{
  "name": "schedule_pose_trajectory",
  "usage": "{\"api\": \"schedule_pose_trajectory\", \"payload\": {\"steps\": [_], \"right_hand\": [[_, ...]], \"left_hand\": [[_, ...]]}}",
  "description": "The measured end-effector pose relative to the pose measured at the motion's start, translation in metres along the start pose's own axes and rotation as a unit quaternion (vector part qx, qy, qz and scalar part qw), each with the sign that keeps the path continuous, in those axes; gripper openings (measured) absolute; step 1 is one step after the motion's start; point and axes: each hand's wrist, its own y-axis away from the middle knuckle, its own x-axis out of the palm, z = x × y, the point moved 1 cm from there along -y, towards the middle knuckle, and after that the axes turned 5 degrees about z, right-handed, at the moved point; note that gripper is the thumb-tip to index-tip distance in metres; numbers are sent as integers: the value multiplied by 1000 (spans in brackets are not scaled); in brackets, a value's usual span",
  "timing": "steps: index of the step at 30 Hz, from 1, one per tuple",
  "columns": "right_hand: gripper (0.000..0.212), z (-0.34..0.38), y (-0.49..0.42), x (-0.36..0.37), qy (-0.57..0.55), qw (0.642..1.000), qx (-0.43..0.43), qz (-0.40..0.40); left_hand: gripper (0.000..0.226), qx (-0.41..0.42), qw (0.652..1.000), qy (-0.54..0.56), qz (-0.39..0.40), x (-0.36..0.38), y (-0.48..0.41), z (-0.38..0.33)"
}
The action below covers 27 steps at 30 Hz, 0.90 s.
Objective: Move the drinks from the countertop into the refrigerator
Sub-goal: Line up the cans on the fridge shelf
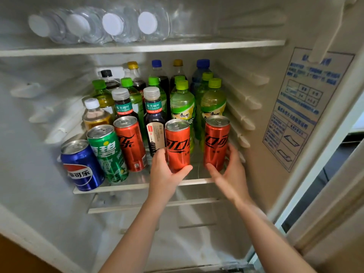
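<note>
The left hand [165, 174] had its fingers hidden behind the middle red can [178, 144]. The right hand [231, 170] had most of its fingers behind the right red can [216, 141]. Both forearms ran off the bottom edge. The back-row bottles [157, 75] showed only caps and shoulders — their labels were covered. The wall sticker [299, 107] was too blurred to read, and the water bottles [118, 24] above were smeared — their far ends could not be made out.

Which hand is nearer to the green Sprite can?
Left. The left hand grips the middle red can, two places right of the green Sprite can; the right hand holds the rightmost red can, farther away near the fridge wall.
</note>
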Motion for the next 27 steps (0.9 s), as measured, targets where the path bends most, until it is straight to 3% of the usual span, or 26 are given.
{"api": "schedule_pose_trajectory", "payload": {"steps": [4,14,21,27], "right_hand": [[82,1,0,1,-3,1000,7,28],[79,6,2,6,12,1000,-2,5],[67,13,1,1,-34,999,8,15],[89,16,0,10,55,995,42,-71]], "left_hand": [[54,7,1000,-1,1,0,3,-1],[55,-14,989,110,94,-8,0,3],[58,-17,993,85,80,1,-6,3],[56,3,996,76,55,2,-3,4]]}}
